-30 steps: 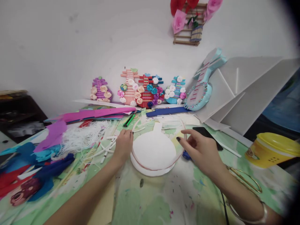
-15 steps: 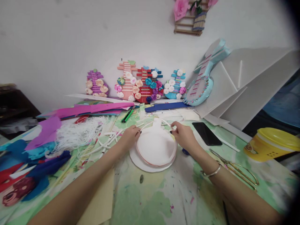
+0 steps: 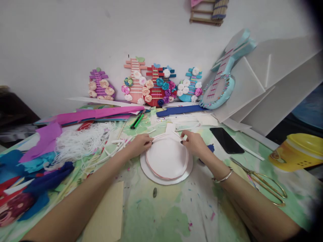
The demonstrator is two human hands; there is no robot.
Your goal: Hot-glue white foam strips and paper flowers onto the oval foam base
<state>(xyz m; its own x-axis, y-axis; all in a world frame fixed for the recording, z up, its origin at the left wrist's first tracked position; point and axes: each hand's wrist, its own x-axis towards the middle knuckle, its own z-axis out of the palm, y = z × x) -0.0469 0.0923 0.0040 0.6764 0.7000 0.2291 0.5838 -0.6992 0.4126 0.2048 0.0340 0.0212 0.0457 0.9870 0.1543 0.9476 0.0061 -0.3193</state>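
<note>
A white round board with a short neck [image 3: 166, 158] lies flat on the table in front of me. On it stands a thin white strip [image 3: 187, 160] bent into a ring, with a reddish lower edge. My left hand [image 3: 141, 145] pinches the ring at its upper left. At the upper right, my right hand [image 3: 194, 144] has thumb and fingers closed on the same strip. Near the neck, the strip's ends come close together; whether they touch I cannot tell. A dark blue object [image 3: 211, 148] is partly hidden behind my right wrist.
Gold-handled scissors [image 3: 267, 185], a black phone [image 3: 226, 140] and a yellow tub [image 3: 297, 153] stand or lie at right. Left are white cord [image 3: 80, 143] and coloured cloth scraps [image 3: 58, 176]. A green cutter [image 3: 137, 120] lies behind; flowered instrument-shaped crafts [image 3: 156, 87] lean on the wall.
Both hands have drawn slightly closer together, pulling the strip's upper ends inward across the base of the neck. The camera view has tilted down a little.
</note>
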